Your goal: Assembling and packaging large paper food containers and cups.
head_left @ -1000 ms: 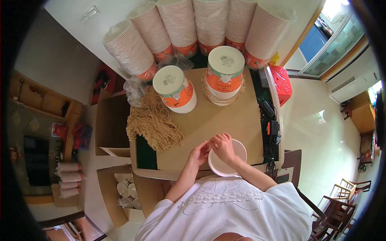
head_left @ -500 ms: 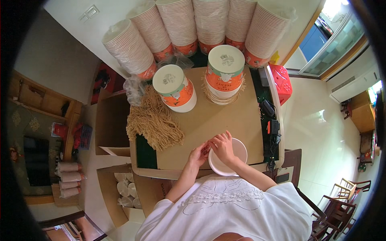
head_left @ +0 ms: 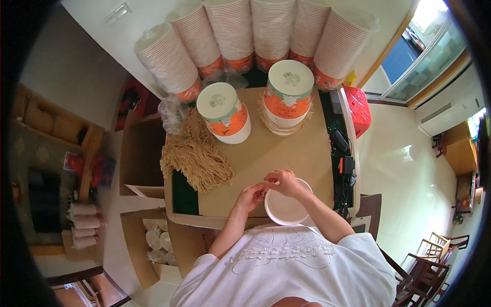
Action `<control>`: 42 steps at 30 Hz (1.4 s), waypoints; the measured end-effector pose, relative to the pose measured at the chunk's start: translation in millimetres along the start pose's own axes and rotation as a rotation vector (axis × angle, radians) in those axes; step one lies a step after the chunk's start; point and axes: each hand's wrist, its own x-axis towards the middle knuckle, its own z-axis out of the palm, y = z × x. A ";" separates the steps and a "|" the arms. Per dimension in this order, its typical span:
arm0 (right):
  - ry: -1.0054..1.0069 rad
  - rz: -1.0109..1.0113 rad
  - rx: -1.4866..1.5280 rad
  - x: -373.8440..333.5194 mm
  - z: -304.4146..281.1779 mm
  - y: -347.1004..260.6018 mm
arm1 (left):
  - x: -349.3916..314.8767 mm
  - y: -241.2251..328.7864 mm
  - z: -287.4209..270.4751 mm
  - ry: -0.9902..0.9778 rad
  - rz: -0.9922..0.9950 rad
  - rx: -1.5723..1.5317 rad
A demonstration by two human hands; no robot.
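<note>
A white paper bucket (head_left: 287,209) stands at the table's near edge in front of me, its open mouth facing up. My left hand (head_left: 251,197) is at the left side of its rim, fingers pinched together. My right hand (head_left: 285,183) reaches over the bucket's far rim, fingers bent down and meeting the left fingertips. Whatever lies between the fingertips is too small to make out. Beyond stand an upside-down orange, green and white bucket (head_left: 227,122) and a similar upside-down stack (head_left: 289,100) with cords around its base. A heap of tan twisted cords (head_left: 202,156) lies to the left.
Tall plastic-wrapped stacks of paper buckets (head_left: 230,36) line the table's back along the wall. Black cables and an orange-black device (head_left: 347,165) lie along the right edge. A red stool (head_left: 356,110) stands beyond. An open carton (head_left: 140,243) of white bundles sits lower left.
My right hand's fingers, raised before, are now curled down toward the left fingertips. More of the bucket's inside shows. The whole view has shifted slightly.
</note>
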 end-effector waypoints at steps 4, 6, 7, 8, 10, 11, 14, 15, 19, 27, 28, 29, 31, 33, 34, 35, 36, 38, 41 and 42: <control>-0.079 -0.041 -0.036 1.8 -0.1 5.5 | -0.7 -0.4 4.5 0.032 0.039 0.067; -0.056 0.040 0.065 4.4 3.3 12.4 | -1.0 0.6 5.7 0.065 0.048 0.054; -0.032 0.122 0.167 5.0 4.4 15.9 | -1.3 2.2 5.8 0.064 0.049 0.053; -0.036 0.120 0.167 5.5 3.0 15.5 | -2.9 3.7 4.1 0.044 0.051 0.048; 0.005 0.109 0.102 8.3 -1.1 15.1 | -4.2 2.7 3.8 0.025 0.055 0.041; 0.005 0.108 0.101 9.7 -2.0 15.4 | -3.6 0.1 7.1 0.131 0.112 0.125; -0.055 0.124 0.123 14.0 -4.1 17.4 | -6.9 0.3 15.5 0.288 0.464 0.715; -0.083 0.125 0.118 15.7 -4.5 19.2 | -8.9 1.8 19.8 0.326 0.757 1.223; -0.185 0.125 0.064 23.4 4.6 37.0 | -6.4 2.5 35.6 0.410 0.845 1.261; -0.564 0.118 0.155 44.1 -5.1 32.9 | 6.5 -5.1 29.2 0.386 0.831 0.969; -0.578 0.136 0.132 45.0 -5.5 35.5 | 8.4 -6.4 25.1 0.387 0.833 0.970; -0.580 0.136 0.132 44.7 -6.8 40.1 | 8.9 -7.9 23.0 0.389 0.792 0.904; -0.524 0.113 0.186 43.9 -9.8 49.5 | 9.2 -10.4 18.4 0.393 0.750 0.838; -0.521 0.117 0.199 42.0 -13.2 43.9 | 4.0 -8.6 19.7 0.408 0.573 0.720; -0.517 0.119 0.210 40.9 -14.3 40.7 | 2.9 -8.5 21.6 0.409 0.570 0.720; -0.514 0.121 0.211 40.3 -14.3 38.2 | 2.8 -7.2 25.7 0.400 0.585 0.719; -0.515 0.089 0.187 40.0 -13.3 35.1 | 3.2 -6.1 29.6 0.391 0.599 0.717; -0.513 0.056 0.164 42.1 -11.7 32.2 | 5.3 -4.7 36.9 0.394 0.621 0.745; -0.632 0.147 0.111 48.5 -12.4 29.8 | 15.0 -9.8 34.8 0.383 0.692 0.731; -0.659 0.145 0.102 50.0 -12.7 28.1 | 17.9 -11.4 30.7 0.368 0.739 0.690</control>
